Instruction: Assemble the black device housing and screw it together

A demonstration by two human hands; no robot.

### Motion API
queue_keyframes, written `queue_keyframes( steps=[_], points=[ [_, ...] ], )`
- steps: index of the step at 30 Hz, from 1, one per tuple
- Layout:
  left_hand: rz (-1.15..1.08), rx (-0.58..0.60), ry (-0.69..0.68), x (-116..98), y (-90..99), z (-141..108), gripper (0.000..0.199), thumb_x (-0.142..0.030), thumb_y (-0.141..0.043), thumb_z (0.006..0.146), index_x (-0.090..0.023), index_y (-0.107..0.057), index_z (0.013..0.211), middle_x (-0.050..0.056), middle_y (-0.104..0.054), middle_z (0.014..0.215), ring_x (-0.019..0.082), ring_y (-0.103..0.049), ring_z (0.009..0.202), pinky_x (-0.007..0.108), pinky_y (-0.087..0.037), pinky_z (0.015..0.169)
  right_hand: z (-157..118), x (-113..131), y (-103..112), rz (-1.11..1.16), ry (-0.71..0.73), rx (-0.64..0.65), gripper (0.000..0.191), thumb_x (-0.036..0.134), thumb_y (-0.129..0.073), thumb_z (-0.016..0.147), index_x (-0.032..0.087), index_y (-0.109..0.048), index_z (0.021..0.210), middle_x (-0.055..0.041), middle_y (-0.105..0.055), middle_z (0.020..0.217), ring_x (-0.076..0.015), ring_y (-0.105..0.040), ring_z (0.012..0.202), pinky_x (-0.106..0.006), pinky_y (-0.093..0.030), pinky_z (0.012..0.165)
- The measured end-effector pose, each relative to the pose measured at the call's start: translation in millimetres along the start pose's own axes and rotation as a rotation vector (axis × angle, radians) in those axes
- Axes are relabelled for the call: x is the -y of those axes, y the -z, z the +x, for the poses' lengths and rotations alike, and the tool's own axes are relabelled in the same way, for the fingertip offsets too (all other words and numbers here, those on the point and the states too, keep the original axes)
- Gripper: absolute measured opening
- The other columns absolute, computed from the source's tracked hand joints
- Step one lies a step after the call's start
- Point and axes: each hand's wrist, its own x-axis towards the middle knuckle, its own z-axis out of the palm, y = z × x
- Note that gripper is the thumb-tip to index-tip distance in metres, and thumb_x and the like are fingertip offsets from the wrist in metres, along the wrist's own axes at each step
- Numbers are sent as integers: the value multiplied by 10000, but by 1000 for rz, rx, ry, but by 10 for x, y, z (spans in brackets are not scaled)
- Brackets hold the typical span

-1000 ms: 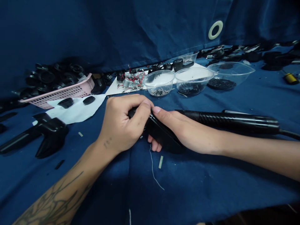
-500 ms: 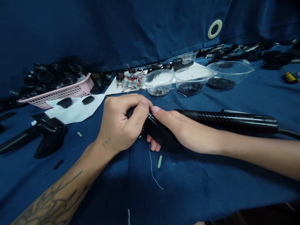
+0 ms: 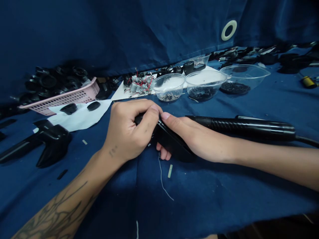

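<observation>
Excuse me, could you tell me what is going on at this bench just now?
A person has both hands on a black plastic part, the left hand and the right hand meeting at its upper end. A black corded tool lies beyond the right forearm. Farther back stand clear bowls of small bits, and a pink basket heaped with black parts is at left.

The black housing is an elongated, smooth-faced part with a dark finish. Its long axis runs obliquely, from upper left to lower right in the head view. A narrow, light-reflecting line marks the upper edge near the thumbs, and small pale marks show on the side face. The part is held between the left hand and the right hand, which cover much of it. Contact with the cloth below cannot be determined.
</observation>
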Motion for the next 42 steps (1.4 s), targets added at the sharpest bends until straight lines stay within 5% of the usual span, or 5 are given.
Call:
queue_keyframes(
  steps=[42],
  points=[
    [24, -14, -98, -21, 3, 20, 305, -151, -569, 924, -186, -735, 670, 6, -708, 606, 119, -604, 547, 287, -444, 560, -8, -10, 11, -20, 37, 4, 738, 717, -314, 1088, 99, -676, 911, -83, -738, 834, -176, -742, 824, -259, -599, 834]
  ],
)
